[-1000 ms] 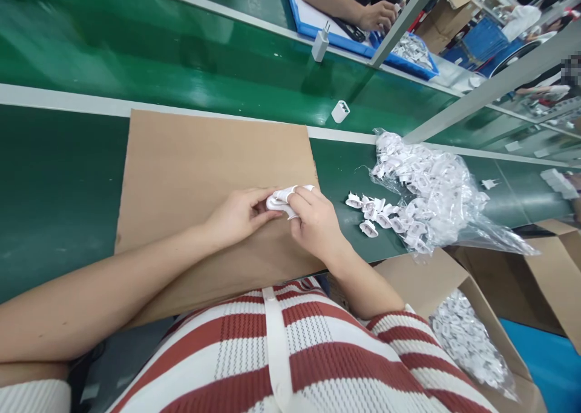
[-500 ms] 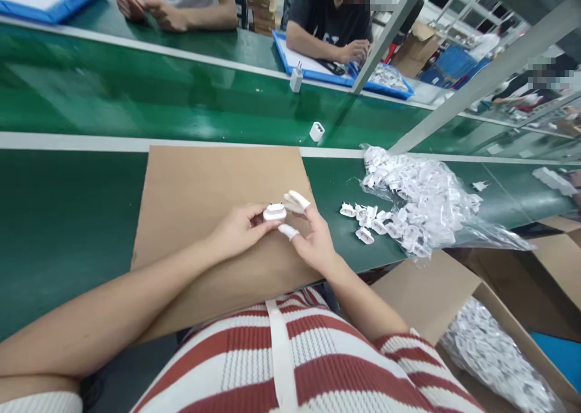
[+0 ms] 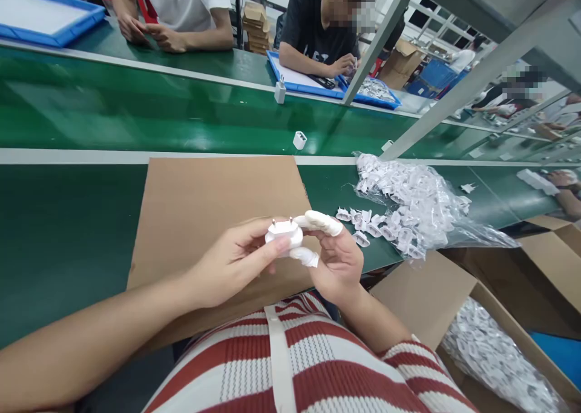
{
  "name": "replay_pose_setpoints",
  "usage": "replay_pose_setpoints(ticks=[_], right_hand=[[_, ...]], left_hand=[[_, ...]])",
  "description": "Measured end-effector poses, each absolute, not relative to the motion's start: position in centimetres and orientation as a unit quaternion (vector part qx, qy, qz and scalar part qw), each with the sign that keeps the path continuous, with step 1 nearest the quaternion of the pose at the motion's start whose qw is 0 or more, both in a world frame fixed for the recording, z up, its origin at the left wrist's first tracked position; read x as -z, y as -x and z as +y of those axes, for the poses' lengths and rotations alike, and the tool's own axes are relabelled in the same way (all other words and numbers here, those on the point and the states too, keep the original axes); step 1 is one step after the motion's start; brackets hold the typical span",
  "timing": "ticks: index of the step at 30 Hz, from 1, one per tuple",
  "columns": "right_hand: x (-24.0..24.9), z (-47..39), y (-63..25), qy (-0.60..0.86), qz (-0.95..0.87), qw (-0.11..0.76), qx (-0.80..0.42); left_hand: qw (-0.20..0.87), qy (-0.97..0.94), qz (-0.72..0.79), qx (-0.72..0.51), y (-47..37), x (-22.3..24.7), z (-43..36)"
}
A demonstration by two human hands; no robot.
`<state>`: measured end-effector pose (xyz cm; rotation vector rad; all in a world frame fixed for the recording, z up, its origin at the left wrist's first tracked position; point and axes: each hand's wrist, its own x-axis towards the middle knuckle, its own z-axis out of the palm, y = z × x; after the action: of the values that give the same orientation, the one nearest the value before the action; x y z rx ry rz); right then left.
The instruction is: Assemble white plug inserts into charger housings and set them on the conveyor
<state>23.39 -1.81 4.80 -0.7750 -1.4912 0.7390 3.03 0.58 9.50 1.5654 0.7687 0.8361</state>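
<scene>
A white two-pin charger plug (image 3: 284, 231) is held above a cardboard sheet (image 3: 200, 189), its pins pointing away from me. My left hand (image 3: 240, 258) grips it from the left, with the thumb across its near side. From the right, my right hand (image 3: 338, 258) pinches its edge between fingers in white finger covers. To the right of my hands lie several loose white plug pieces (image 3: 361, 238), beside a clear plastic bag (image 3: 422, 195) full of similar parts.
On the green conveyor belt (image 3: 181, 116) stand a white charger housing (image 3: 299, 140) and a pinned charger (image 3: 280, 92). A metal post (image 3: 436, 104) slants up at right. Below it sits an open carton (image 3: 422, 298) with bagged parts. Two people work across the belt near blue trays (image 3: 59, 37).
Both hands have come nearer to me with the charger plug, slightly down and to the right. My right fingers have closed on its edge. The view has tilted up a little.
</scene>
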Motion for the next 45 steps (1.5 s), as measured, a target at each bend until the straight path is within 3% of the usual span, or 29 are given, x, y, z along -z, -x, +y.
replay_pose_setpoints(ticks=[3, 7, 10, 14, 17, 26, 30, 35, 40, 43, 45], right_hand=[[-5.2, -1.6, -23.0, 0.343, -0.609, 0.615, -0.364], [-5.5, -1.3, -22.7, 0.353, -0.587, 0.624, -0.377], [-5.2, -1.2, -22.7, 0.348, -0.596, 0.630, -0.356], [-4.4, -1.1, -22.8, 0.334, -0.617, 0.645, -0.301], [-4.1, -0.9, -23.0, 0.304, -0.639, 0.657, -0.261], [-4.4, -0.5, -23.3, 0.301, -0.696, 0.644, -0.099], [-5.0, -0.6, -23.6, 0.287, -0.747, 0.599, -0.031], [-4.2, -0.7, -23.9, 0.340, -0.771, 0.525, -0.120], [-1.6, -0.2, -22.7, 0.393, -0.656, 0.541, -0.350], [-1.1, 0.2, -22.7, 0.387, -0.634, 0.530, -0.409], [-1.5, 0.7, -24.0, 0.401, -0.665, 0.512, -0.366]], left_hand=[[0.681, -0.589, 0.312, -0.303, -2.5, -9.7, 0.8], [0.708, -0.559, 0.284, -0.325, -2.0, -9.6, 1.1], [0.658, -0.598, 0.295, -0.350, -1.9, -9.6, 1.0], [0.483, -0.725, 0.267, -0.411, -1.9, -9.7, 0.8], [0.412, -0.771, 0.236, -0.424, -1.9, -9.6, 0.9], [0.407, -0.778, 0.237, -0.417, -1.7, -8.9, 1.2], [0.444, -0.760, 0.275, -0.386, -1.9, -9.4, 1.1], [0.544, -0.721, 0.330, -0.275, -1.6, -9.0, 2.7], [0.679, -0.672, 0.255, -0.153, -0.7, -6.7, 4.8], [0.671, -0.675, 0.279, -0.130, -1.2, -5.8, 5.0], [0.623, -0.689, 0.350, -0.120, -1.4, -5.7, 5.4]])
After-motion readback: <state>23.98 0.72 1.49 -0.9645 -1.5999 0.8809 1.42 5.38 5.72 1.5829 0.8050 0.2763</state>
